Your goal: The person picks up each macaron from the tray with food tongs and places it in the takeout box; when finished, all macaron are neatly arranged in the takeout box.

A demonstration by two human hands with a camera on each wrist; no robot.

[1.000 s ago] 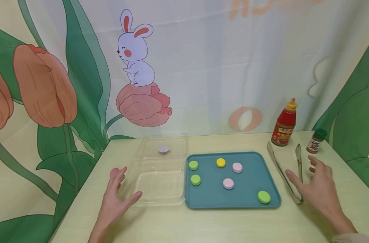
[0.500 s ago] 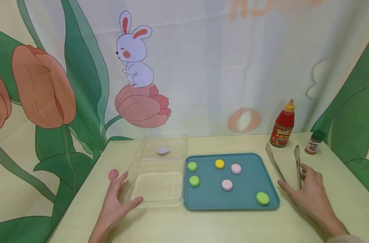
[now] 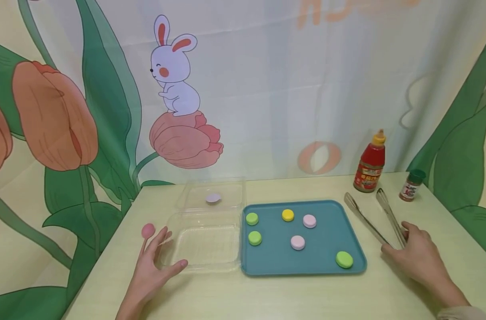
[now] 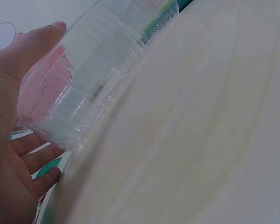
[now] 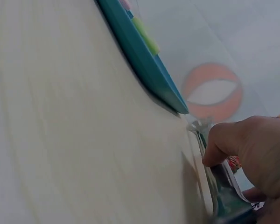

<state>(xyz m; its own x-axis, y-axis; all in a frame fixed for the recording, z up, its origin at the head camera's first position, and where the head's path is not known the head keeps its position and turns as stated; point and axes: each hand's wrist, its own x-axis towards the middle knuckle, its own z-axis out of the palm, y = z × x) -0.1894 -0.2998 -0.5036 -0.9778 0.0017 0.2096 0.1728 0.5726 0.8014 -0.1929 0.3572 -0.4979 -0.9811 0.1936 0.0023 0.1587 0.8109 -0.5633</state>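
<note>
Right hand (image 3: 416,255), head view: I grip tongs (image 3: 369,223), three o'clock from the tray (image 3: 323,251); left hand (image 3: 153,264) spread at the clear box's (image 3: 211,245) eight o'clock | left wrist: box toward ten o'clock, contact unclear | right wrist: my gripped tongs toward four o'clock

My right hand (image 3: 416,258) hides the near end of the tongs (image 3: 392,218). The label (image 3: 408,191) on the small jar (image 3: 412,185) is too tiny to read.

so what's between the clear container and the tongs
The teal tray, with six macarons on it, lies between the clear container and the tongs, as the head view shows.
</note>
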